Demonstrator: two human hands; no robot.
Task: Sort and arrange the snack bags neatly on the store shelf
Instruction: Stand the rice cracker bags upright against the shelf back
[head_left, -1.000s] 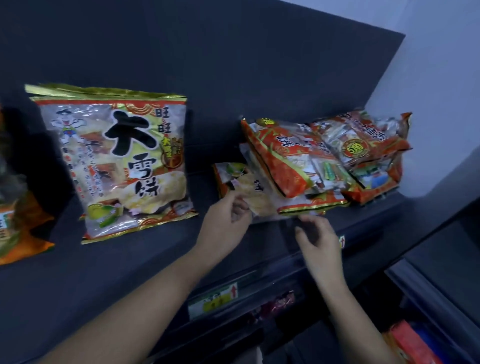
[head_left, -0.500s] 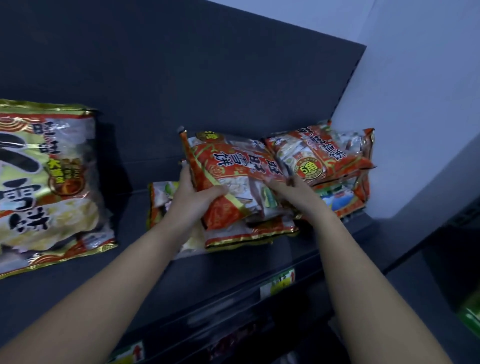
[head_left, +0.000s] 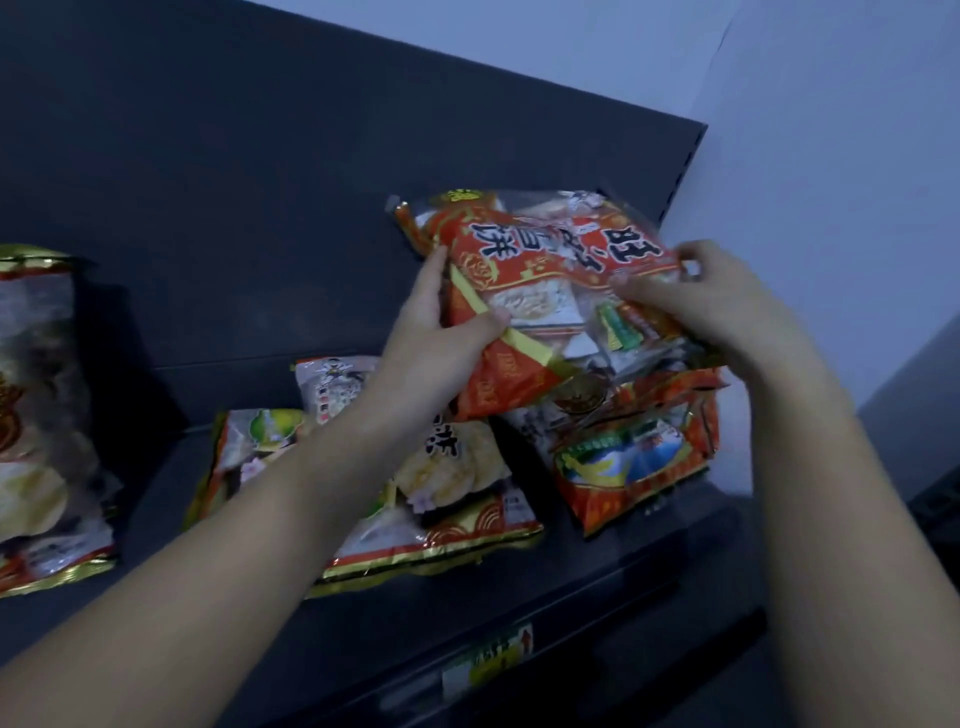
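**Sorting at an early-to-middle stage.** Landmark: the flat clear-and-gold plastic snack bag (head_left: 441, 499), lying face-up on the dark grey metal shelf (head_left: 363, 618).

- **Bag in hand:** Above the landmark and to its right, a red-and-clear plastic bag of rice crackers (head_left: 540, 291) is held off the shelf. It is tilted, with its print upside down to the viewer.
- **Grip:** The left hand (head_left: 428, 338) closes its grip on this bag's left edge, thumb across the front. The right hand (head_left: 717, 306) pinches the right edge with curled fingers.
- **Other bags:** Just right of the landmark, beneath the held bag, a crumpled red plastic bag with a green-and-blue panel (head_left: 634, 462) lies askew. Well left of the landmark, a large gold-trimmed bag (head_left: 36, 415) stands upright against the back panel.
- **Progress:** The upright bag is judged the only one already arranged. The held bag, the landmark bag and the crumpled red one are not yet stood in line.
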